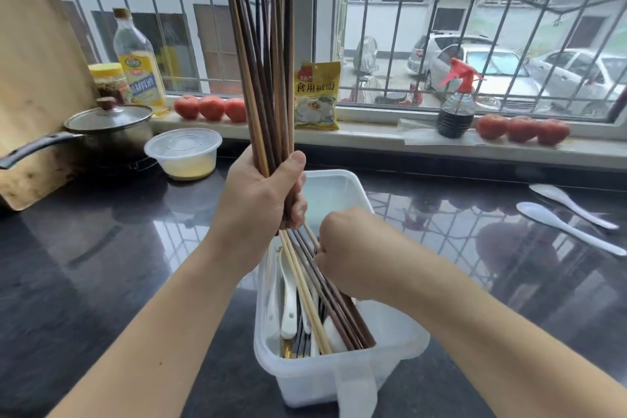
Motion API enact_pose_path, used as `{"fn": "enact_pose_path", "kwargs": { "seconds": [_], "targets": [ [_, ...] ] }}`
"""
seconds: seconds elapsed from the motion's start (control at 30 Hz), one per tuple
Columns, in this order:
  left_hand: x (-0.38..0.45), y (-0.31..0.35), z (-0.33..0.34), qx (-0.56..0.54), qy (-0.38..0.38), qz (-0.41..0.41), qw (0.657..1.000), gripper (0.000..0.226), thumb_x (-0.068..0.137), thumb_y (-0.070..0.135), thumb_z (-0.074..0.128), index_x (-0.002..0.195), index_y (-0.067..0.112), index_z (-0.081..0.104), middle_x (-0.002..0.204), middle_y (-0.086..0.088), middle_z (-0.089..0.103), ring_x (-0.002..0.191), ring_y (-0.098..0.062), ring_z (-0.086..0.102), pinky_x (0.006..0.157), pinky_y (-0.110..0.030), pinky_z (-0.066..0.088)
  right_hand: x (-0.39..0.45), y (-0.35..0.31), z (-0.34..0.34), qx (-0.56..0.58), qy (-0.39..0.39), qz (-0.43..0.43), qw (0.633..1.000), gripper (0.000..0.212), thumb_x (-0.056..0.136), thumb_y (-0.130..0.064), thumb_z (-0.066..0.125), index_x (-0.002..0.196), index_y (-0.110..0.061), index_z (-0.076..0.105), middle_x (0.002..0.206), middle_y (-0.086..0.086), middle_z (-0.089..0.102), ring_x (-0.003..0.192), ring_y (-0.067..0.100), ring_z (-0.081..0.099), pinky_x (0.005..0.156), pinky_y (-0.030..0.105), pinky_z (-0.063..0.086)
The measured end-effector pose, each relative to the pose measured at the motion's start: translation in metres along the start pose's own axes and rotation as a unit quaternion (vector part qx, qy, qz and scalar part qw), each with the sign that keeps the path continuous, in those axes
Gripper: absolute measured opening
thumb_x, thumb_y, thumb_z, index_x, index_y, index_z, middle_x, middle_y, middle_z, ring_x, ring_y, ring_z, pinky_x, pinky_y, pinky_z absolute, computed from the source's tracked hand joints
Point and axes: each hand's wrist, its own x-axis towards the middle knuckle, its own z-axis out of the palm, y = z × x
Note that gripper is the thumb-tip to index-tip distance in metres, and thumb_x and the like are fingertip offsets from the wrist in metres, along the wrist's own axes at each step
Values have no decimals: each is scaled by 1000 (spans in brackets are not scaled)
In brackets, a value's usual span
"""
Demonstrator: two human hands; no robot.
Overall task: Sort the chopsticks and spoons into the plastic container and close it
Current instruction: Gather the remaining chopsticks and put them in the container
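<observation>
Two hands over plastic container (339, 380) on worktop (101, 265): left hand (261, 193) clenched round upright chopstick bundle (268, 78); right hand (349, 251) pinches chopsticks lying inside among white spoons (288, 302); two spoons (570, 217) lie apart, right

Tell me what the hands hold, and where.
Left hand grips the upright bundle of dark wooden chopsticks near its lower end. Right hand pinches chopsticks leaning in the plastic container.
</observation>
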Motion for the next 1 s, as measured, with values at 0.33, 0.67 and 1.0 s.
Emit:
{"fn": "enact_pose_path", "kwargs": {
  "seconds": [0.33, 0.67, 1.0],
  "targets": [
    [-1, 1, -3, 35, -20, -13, 999, 12, 102, 15, 60, 100, 3, 57, 75, -6, 67, 53, -27, 62, 50, -33, 45, 1, 34, -40, 331, 213, 9, 919, 19, 102, -20, 55, 90, -20, 71, 76, -2, 72, 57, 10, 69, 59, 32, 61],
    [-3, 5, 1, 82, -115, -13, 990, 7, 100, 9, 61, 104, 15, 62, 82, -12, 72, 55, -29, 64, 47, -29, 43, 13, 20, -25, 497, 274, -80, 819, 17, 100, -16, 62, 86, -16, 72, 76, 0, 73, 71, 11, 68, 64, 26, 56],
    [3, -2, -4, 32, -8, -9, 999, 13, 102, 13, 60, 93, 8, 52, 69, -6, 56, 44, -24, 53, 47, -32, 45, -7, 45, -65, 452, 433, 9, 780, 20, 107, -23, 49, 91, -20, 60, 77, 3, 71, 62, 17, 71, 59, 37, 62]
  ]
}}
